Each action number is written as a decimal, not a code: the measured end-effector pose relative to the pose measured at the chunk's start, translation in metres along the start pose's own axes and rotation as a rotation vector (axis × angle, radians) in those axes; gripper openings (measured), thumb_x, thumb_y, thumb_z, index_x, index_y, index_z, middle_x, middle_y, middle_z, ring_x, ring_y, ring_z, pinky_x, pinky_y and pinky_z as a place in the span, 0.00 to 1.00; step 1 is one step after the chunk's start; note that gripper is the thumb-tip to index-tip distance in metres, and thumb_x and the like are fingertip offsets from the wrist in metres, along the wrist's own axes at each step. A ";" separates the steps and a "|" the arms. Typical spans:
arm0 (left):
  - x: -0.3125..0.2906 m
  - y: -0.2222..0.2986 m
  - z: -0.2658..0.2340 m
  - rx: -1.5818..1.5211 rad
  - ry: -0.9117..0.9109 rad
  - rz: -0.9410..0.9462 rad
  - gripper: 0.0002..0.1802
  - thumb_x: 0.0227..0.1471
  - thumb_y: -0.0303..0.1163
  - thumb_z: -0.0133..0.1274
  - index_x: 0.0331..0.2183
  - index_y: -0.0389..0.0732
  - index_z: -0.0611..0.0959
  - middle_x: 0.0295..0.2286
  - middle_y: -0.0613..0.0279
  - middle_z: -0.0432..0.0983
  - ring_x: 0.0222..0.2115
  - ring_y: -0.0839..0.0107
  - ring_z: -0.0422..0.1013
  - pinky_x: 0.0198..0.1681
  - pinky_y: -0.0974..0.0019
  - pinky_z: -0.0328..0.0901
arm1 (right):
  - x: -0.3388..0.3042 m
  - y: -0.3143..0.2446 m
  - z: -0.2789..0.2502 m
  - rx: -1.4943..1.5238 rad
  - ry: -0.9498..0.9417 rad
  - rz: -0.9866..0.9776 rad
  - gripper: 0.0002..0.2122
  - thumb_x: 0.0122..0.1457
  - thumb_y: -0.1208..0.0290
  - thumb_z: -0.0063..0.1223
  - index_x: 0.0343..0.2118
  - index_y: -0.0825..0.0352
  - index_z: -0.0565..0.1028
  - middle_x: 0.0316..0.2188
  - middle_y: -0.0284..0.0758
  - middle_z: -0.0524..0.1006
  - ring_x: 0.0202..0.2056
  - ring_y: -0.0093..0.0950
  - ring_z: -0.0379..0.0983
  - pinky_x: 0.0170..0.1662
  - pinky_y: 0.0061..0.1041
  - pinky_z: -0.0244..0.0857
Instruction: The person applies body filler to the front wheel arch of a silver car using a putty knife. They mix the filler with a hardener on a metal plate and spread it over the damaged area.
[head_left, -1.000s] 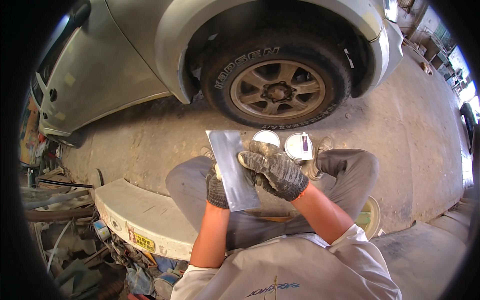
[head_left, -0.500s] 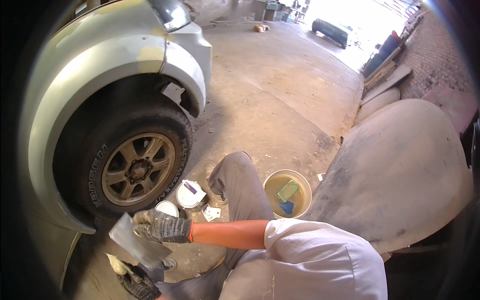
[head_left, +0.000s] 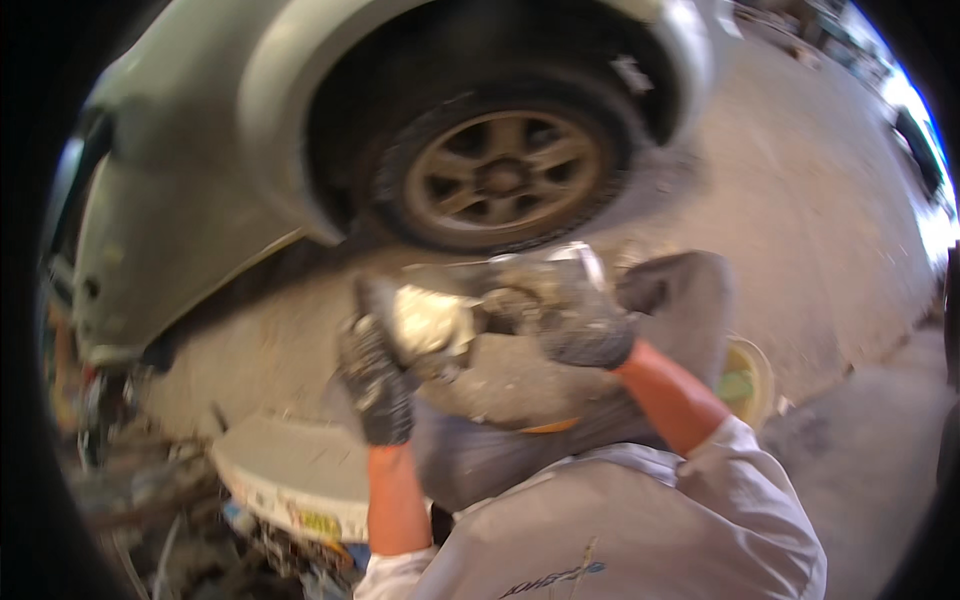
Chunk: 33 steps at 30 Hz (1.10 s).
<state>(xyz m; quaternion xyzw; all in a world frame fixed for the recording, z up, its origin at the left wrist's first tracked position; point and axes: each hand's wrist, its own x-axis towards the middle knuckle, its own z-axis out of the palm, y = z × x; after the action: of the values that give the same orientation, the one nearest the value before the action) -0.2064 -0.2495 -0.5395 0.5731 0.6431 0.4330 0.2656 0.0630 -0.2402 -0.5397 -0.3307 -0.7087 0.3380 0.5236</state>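
My left hand [head_left: 378,385], in a dark grey knit glove, is closed on a flat tool coated with cream paste [head_left: 432,318], which looks like a putty spreader. My right hand [head_left: 585,325], in a matching glove, is closed on a thin, flat grey sheet [head_left: 440,272], just beyond the paste. Both hands are in front of me, above my bent legs. Motion smears the fingers, and I cannot tell whether the sheet touches the paste.
A silver vehicle [head_left: 180,210] with a wheel [head_left: 500,175] stands ahead. At right, a bucket [head_left: 765,375] is partly behind my knee, beside a large grey panel [head_left: 860,440]. A pale curved panel [head_left: 290,460] and clutter [head_left: 150,500] lie at left.
My view has swung left and down, so the wheel sits nearer the middle. Both hands show farther right and up in the picture, still holding the sheet and the paste-coated spreader.
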 end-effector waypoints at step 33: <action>0.000 0.031 0.009 -0.618 -0.082 -0.340 0.07 0.61 0.31 0.52 0.41 0.41 0.78 0.33 0.72 0.73 0.33 0.83 0.67 0.36 0.76 0.65 | 0.020 -0.006 -0.015 -0.346 0.001 0.306 0.11 0.60 0.67 0.55 0.41 0.69 0.78 0.37 0.43 0.79 0.39 0.38 0.77 0.43 0.31 0.70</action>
<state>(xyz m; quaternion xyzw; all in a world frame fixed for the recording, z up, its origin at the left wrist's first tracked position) -0.1830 -0.2486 -0.5174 0.3672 0.5565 0.5334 0.5205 0.0725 -0.2252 -0.5215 -0.5192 -0.6973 0.2868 0.4024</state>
